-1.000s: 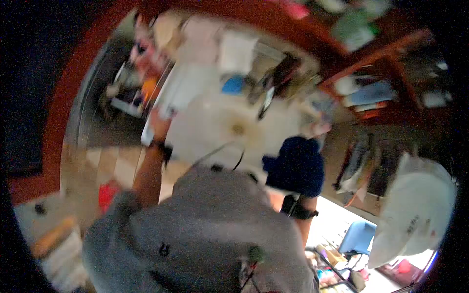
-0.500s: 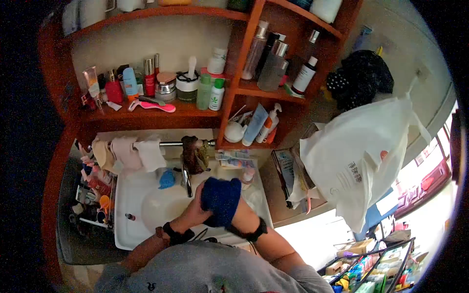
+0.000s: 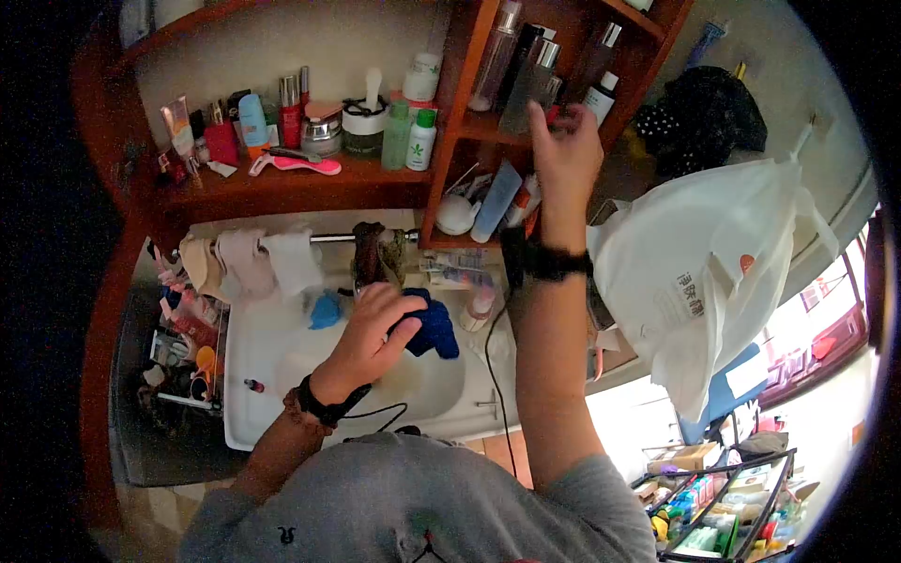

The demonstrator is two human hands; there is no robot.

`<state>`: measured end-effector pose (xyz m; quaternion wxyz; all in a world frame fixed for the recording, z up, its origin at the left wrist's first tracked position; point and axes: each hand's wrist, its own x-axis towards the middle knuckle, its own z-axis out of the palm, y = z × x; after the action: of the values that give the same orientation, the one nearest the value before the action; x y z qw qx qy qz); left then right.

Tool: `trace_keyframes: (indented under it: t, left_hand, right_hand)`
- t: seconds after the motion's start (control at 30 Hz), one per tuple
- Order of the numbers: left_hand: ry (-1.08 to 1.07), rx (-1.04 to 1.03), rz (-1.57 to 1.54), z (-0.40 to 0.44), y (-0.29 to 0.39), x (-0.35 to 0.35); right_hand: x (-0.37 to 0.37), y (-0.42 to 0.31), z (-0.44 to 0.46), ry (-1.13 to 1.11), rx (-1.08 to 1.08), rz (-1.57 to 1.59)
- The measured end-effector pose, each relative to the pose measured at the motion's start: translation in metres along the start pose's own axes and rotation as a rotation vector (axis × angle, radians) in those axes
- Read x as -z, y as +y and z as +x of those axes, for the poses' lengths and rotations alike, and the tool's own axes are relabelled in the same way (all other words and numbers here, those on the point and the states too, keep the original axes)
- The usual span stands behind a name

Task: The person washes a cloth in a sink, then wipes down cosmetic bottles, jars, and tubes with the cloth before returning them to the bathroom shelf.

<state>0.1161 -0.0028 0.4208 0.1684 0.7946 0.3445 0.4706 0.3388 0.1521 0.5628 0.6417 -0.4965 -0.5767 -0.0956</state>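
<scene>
A dark blue cloth (image 3: 432,328) hangs crumpled over the white sink (image 3: 244,352). My left hand (image 3: 371,333) is at its left side, thumb and fingers closing on the cloth's edge. My right hand (image 3: 568,155) is raised in front of the right shelf compartment, thumb and fingers curved but apart. A small reddish thing (image 3: 561,118) shows between them; whether they touch it I cannot tell. Close by stand a clear bottle (image 3: 527,98) with a silver cap and a white-labelled bottle (image 3: 601,98). Both wrists wear black straps, and a cable hangs from the right one.
Towels (image 3: 249,261) hang on a rail behind the sink. A light blue crumpled thing (image 3: 325,311) and a small dark bottle (image 3: 253,386) lie in the sink area. A large white plastic bag (image 3: 694,272) hangs at right. Several cosmetics, including a pink razor (image 3: 296,164), line the wooden shelf.
My right hand has come off the blue cloth and risen to the right shelf. My left hand stays at the cloth, which now sits lower and looser. The view has shifted slightly.
</scene>
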Motion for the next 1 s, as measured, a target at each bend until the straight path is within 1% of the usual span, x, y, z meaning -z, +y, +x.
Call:
trace_keyframes:
  t: [0.03, 0.07, 0.17, 0.2, 0.27, 0.37, 0.47, 0.6, 0.7, 0.73, 0.83, 0.93, 1.0]
  left_hand:
    - [-0.034, -0.033, 0.014, 0.0, -0.001, -0.002]
    - [-0.009, -0.07, 0.021, -0.002, -0.001, -0.005]
    - [-0.041, -0.015, -0.049, -0.01, -0.005, -0.007]
    - [-0.075, 0.008, -0.05, -0.011, -0.007, -0.005]
    - [-0.077, 0.027, -0.06, -0.014, -0.011, -0.006]
    - [-0.034, 0.046, -0.053, -0.019, -0.012, -0.011]
    - [0.044, 0.049, -0.029, -0.018, -0.011, -0.01]
    - [0.135, 0.089, -0.04, -0.018, -0.015, -0.006]
    - [0.15, 0.087, -0.025, -0.02, -0.022, -0.006]
    - [0.161, 0.088, -0.017, -0.022, -0.025, -0.01]
    - [0.048, 0.216, -0.082, -0.038, -0.042, -0.013]
    - [0.107, 0.558, -0.27, -0.024, -0.005, -0.001]
    - [0.095, 0.38, -0.207, -0.02, -0.007, 0.003]
  right_hand:
    - [-0.01, 0.001, 0.009, -0.007, 0.013, -0.108]
    - [-0.016, 0.001, 0.014, -0.012, 0.029, -0.213]
    - [-0.031, -0.001, 0.012, -0.016, 0.037, -0.284]
    - [-0.035, -0.003, 0.013, -0.035, 0.023, -0.312]
    - [-0.035, -0.007, 0.012, -0.077, -0.013, -0.376]
    - [-0.042, 0.0, 0.017, -0.049, 0.061, -0.361]
    - [-0.037, -0.001, 0.02, 0.008, 0.139, -0.18]
    - [-0.022, -0.014, 0.027, 0.015, 0.06, -0.095]
    - [-0.025, 0.004, 0.033, 0.001, -0.032, 0.071]
    - [-0.024, 0.007, 0.034, -0.026, -0.075, 0.069]
    - [-0.017, 0.014, 0.031, -0.248, -0.267, 0.506]
    - [-0.009, 0.005, 0.014, -0.442, -0.324, 0.855]
    - [-0.004, -0.013, -0.007, -0.501, -0.344, 0.964]
